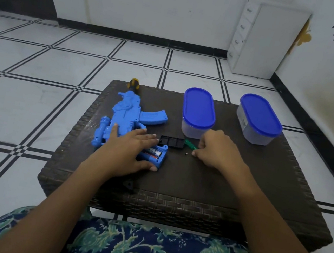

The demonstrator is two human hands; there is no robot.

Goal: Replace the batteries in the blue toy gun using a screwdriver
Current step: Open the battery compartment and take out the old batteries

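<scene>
The dark brown woven wicker surface [240, 180] carries the blue plastic toy gun [124, 117] at its left, compartment open, batteries [153, 152] showing. The left hand [130, 151] lies flat on the gun, grip slack, fingers straight. The right hand [216, 151] curls its grip on the slim green screwdriver [190, 145], beside the black rectangular cover [171, 141].

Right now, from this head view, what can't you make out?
Batteries: head view; the left hand covers some, so the count is unclear, and the print is too small.
Screwdriver: head view; the right hand hides one end, so the grip is unclear.
Containers: head view; closed, and cloudy walls hide the contents.
Speck beside the screwdriver: head view; too small to identify.
</scene>
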